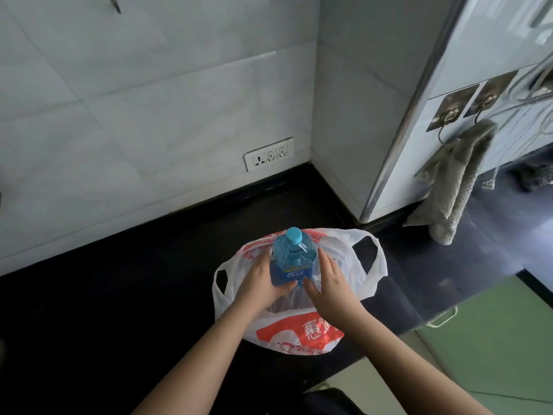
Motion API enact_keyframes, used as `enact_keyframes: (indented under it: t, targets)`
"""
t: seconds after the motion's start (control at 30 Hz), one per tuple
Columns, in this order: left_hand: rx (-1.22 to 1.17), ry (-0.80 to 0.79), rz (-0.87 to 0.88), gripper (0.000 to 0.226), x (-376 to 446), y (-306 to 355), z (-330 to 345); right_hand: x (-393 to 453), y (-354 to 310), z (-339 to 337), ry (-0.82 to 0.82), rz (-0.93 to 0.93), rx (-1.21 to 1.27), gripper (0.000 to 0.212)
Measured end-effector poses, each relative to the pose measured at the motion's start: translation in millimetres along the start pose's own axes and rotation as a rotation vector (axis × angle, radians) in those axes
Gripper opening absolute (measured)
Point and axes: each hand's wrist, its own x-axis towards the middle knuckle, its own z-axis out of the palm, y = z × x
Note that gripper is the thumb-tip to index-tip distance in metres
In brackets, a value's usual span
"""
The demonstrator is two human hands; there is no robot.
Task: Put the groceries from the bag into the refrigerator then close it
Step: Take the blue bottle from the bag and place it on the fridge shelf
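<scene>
A blue plastic bottle (294, 255) with a light-blue cap stands upright inside a white plastic bag (356, 265) printed in red, on the black countertop (119, 289). My left hand (263, 280) wraps the bottle's left side at the label. My right hand (329, 280) presses flat against its right side, fingers straight. The bottle's lower part is hidden in the bag. The refrigerator (449, 94), pale and glossy, stands at the right with its door shut.
A tiled wall with a double socket (269, 155) runs behind the counter. Hooks on the refrigerator's side hold a grey towel (454, 181) and white cables. The counter's edge is close to me; green floor (493, 339) lies at the lower right.
</scene>
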Motion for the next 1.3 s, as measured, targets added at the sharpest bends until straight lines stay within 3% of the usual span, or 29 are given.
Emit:
enact_keyframes:
  t: [0.33,0.7,0.9,1.07,1.3]
  targets:
    - [-0.252,-0.024,-0.087,0.089,23.5,5.5,10.4,10.6,-1.2,-8.0,-0.059,0.083,0.213,0.061]
    - [-0.254,0.053,-0.036,0.078,0.6,7.8,-1.0,-1.1,-2.7,-16.2,-0.054,0.083,0.358,0.047]
    - [-0.336,0.075,-0.006,0.076,-28.1,20.4,-33.7,-18.1,-2.3,-31.4,-0.014,0.021,0.629,0.029]
    - [-0.377,0.064,0.068,0.076,-49.2,38.0,-67.7,-21.3,-5.0,-31.5,0.02,0.188,0.878,0.031]
    - [-0.406,0.037,0.152,0.079,-79.0,58.1,-107.4,-30.5,-17.9,-33.8,-0.071,0.313,1.128,0.025]
